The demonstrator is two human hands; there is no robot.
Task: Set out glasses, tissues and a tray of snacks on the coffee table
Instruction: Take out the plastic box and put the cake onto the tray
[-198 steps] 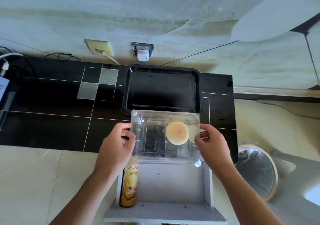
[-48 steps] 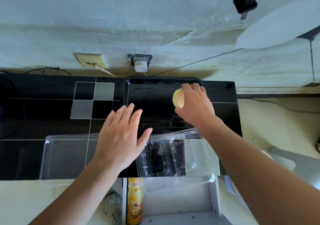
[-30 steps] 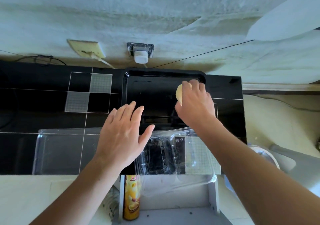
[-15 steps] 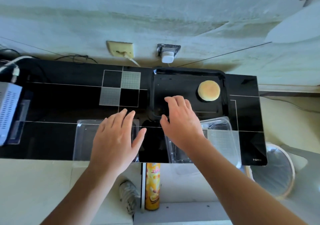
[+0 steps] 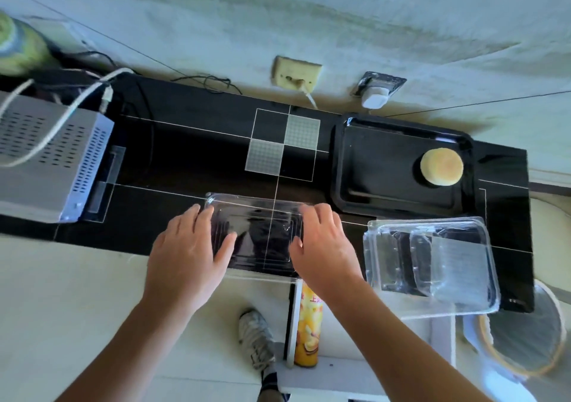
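A round golden pastry (image 5: pixel 441 166) lies at the right end of the black tray (image 5: pixel 340 160) on the black coffee table (image 5: pixel 191 142). In front of the tray's left part lies a clear plastic lid (image 5: pixel 262 231), overhanging the table's near edge. My left hand (image 5: pixel 185 256) rests on its left end and my right hand (image 5: pixel 324 247) on its right end, fingers fairly straight, thumbs on top of the lid. An empty clear plastic container (image 5: pixel 432 262) sits to the right, at the table's near right corner.
A grey vented box (image 5: pixel 40 154) with white cables stands at the table's left end. Below the table edge a yellow chips can (image 5: pixel 307 324) stands on a white shelf (image 5: pixel 355 374). A lined bin (image 5: pixel 522 333) is on the floor at the right. My shoe (image 5: pixel 256 336) is below.
The right hand put the pastry on the tray's right end and drew back. Both hands have come down onto the ends of the clear lid. The view has shifted left.
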